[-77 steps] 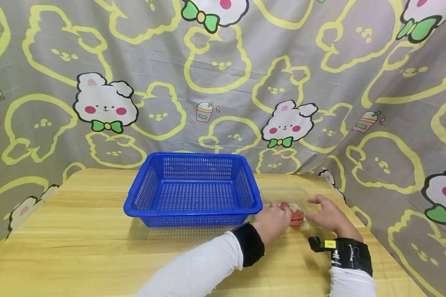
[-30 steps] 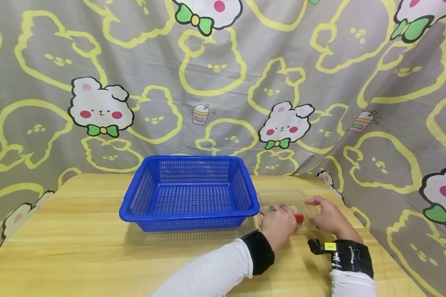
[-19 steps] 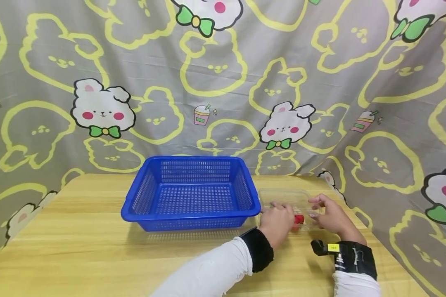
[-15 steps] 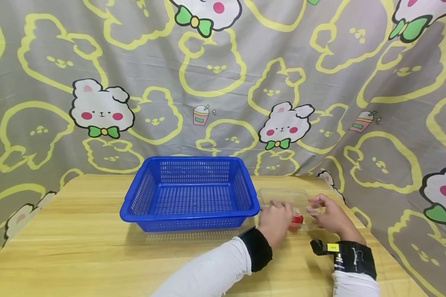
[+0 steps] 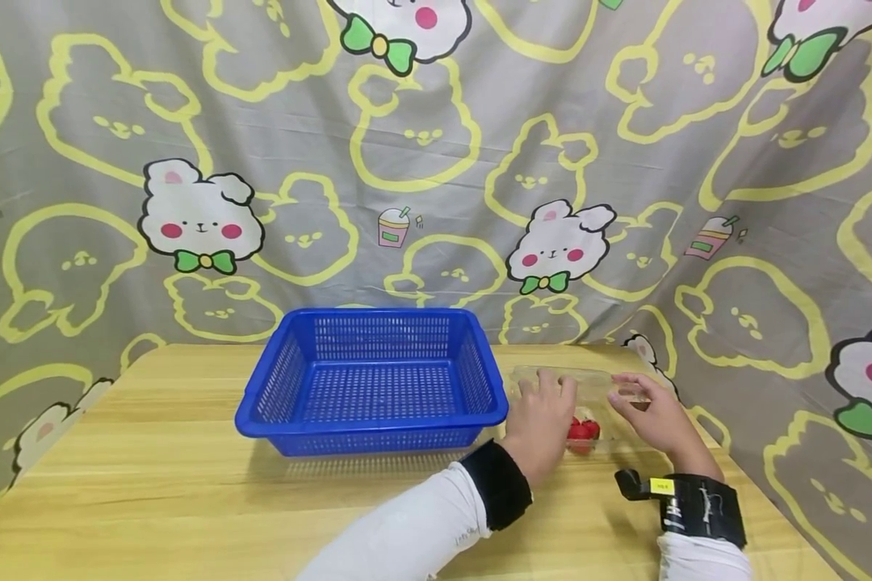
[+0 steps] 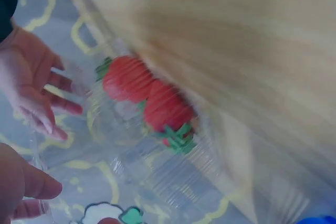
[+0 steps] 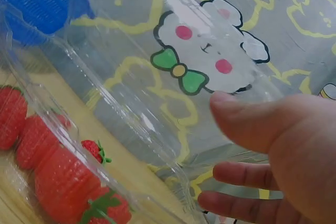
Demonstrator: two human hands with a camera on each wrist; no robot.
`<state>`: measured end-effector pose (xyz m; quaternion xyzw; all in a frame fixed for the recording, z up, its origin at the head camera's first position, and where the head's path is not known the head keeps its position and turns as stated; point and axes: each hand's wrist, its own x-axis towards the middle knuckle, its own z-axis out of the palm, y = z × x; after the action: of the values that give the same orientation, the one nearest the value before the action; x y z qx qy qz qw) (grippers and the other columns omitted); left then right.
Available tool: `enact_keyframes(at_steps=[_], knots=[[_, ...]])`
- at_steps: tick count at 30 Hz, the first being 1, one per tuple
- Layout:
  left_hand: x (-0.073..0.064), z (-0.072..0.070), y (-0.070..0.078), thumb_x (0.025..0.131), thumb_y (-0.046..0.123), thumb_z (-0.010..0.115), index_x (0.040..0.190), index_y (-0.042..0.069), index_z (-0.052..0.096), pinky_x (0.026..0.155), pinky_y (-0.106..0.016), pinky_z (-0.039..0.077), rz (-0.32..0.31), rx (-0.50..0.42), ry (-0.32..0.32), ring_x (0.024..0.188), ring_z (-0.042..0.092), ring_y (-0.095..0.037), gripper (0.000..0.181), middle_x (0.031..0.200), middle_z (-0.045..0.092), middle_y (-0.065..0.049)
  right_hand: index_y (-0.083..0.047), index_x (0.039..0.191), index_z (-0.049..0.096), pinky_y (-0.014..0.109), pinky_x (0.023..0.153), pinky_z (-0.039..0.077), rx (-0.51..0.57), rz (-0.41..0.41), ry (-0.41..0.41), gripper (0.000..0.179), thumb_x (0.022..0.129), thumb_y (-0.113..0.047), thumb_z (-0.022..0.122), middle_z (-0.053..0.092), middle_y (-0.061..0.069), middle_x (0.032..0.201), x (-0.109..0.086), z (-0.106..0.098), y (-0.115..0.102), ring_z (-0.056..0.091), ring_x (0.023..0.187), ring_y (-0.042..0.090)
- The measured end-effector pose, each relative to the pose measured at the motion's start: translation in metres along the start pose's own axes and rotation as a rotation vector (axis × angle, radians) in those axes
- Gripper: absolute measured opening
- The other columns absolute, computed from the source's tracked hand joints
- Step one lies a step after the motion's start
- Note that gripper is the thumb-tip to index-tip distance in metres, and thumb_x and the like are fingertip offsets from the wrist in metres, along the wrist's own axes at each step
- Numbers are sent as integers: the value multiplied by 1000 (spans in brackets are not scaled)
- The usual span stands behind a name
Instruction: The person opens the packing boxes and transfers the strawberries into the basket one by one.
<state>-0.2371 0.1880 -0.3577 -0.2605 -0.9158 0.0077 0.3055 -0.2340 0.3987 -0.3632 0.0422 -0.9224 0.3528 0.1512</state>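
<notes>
A clear plastic clamshell box (image 5: 614, 444) stands at the right of the table, its transparent lid raised on the far side. Several strawberries (image 5: 584, 431) with green leaves sit inside; the right wrist view shows a big strawberry (image 7: 63, 182) close up. My left hand (image 5: 539, 428) is over the box's left side, fingers spread, clear of the fruit; in the left wrist view the plastic's clear edge runs by its thumb (image 6: 44, 184). At the right side my right hand (image 5: 657, 421) is beside the lid, thumb and fingers apart around its edge.
A blue perforated basket (image 5: 371, 421) with nothing in it stands left of the box, close to my left hand. Under everything is a wood-grain table (image 5: 189, 500). A grey patterned curtain (image 5: 320, 121) closes in the back and sides.
My left hand has come up off the strawberries to the lid, its fingers now lifted and spread, so more red fruit shows. My right hand has shifted slightly right.
</notes>
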Motion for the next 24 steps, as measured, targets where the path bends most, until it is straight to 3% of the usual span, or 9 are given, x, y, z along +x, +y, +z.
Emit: enact_keyframes(at_steps=[5, 9, 13, 16, 24], knots=[[9, -6, -9, 79, 33, 77, 114, 17, 51, 59, -22, 47, -75, -82, 39, 83, 51, -17, 47, 98, 50, -5, 5, 143, 34, 60, 86, 48, 30, 67, 29, 60, 100, -34, 51, 50, 36, 126, 3, 2, -6, 52, 111, 52], [9, -9, -13, 82, 28, 73, 109, 16, 52, 64, -23, 41, -104, -140, 48, 86, 44, -17, 36, 96, 46, -4, 4, 148, 24, 61, 88, 46, 86, 106, 89, 68, 100, -37, 51, 48, 37, 129, 6, 5, -12, 51, 113, 53], [7, -11, -14, 85, 34, 69, 122, 13, 53, 75, -24, 48, -104, -156, 6, 107, 46, -20, 45, 124, 47, -10, -1, 153, 13, 61, 91, 44, 135, 127, 122, 74, 100, -37, 51, 45, 36, 133, 10, 8, -16, 48, 116, 53], [6, -13, -15, 86, 41, 68, 134, 12, 49, 90, -29, 49, -98, -153, -38, 128, 39, -26, 60, 146, 34, -16, -6, 155, 6, 56, 91, 47, 164, 132, 116, 76, 100, -37, 49, 42, 35, 137, 13, 10, -18, 48, 118, 51], [6, -16, -18, 86, 45, 68, 147, 14, 40, 105, -35, 41, -84, -194, -131, 140, 30, -30, 74, 157, 21, -17, -16, 153, -16, 41, 88, 53, 274, 103, 75, 74, 104, -28, 39, 32, 33, 146, 20, 13, -22, 48, 121, 47]])
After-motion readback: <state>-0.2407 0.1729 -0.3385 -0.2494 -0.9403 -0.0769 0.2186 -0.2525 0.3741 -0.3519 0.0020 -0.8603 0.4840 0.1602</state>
